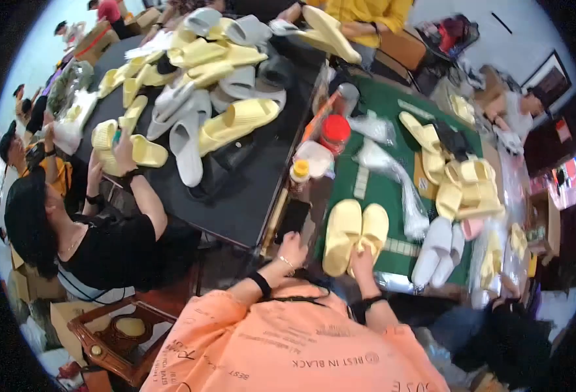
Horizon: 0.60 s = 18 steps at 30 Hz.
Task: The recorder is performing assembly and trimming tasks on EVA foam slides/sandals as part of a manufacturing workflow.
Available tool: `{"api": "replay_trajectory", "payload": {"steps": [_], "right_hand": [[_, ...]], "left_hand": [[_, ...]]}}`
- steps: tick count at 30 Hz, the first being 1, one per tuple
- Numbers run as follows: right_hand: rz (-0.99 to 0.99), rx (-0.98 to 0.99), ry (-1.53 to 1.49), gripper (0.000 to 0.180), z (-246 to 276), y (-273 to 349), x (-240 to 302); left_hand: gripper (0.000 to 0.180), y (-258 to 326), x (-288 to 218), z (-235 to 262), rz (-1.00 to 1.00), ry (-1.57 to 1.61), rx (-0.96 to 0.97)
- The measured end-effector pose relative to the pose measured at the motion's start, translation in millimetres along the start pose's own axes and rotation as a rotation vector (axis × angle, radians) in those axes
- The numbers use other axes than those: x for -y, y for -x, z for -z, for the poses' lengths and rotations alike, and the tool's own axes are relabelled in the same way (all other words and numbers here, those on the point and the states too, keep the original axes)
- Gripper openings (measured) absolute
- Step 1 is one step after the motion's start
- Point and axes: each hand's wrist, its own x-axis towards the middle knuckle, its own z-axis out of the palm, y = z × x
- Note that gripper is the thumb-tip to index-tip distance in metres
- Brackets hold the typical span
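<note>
Orange shirt [288,333] faces green table [343,186] edge, right hand [363,262] holding slipper [375,225].

Green tabletop [343,183] bears yellow slippers [345,228]; black table [242,206], a slipper heap [239,124].

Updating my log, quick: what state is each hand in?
Left hand: looks curled; cannot tell if it holds anything.
Right hand: on a yellow slipper; cannot tell if its grip is closed.

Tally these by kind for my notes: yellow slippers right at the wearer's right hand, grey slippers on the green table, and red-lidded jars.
Yellow slippers at the right hand: 2
Grey slippers on the green table: 2
Red-lidded jar: 1
Total: 5
</note>
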Motion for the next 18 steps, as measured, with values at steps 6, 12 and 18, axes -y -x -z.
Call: {"api": "replay_trajectory", "payload": {"steps": [6,12,18], "right_hand": [[0.173,0.011,-0.03,0.025,20,-26,6],[0.093,-0.137,0.052,0.036,3,-51,-34],[-0.009,0.124,0.205,0.05,15,-81,-16]], "left_hand": [[0.031,-40,-54,-52,-0.161,0.075,0.701],[0.029,-33,-51,-99,-0.159,0.116,0.562],[0.029,-54,-70,-82,-0.022,-0.013,0.407]]}}
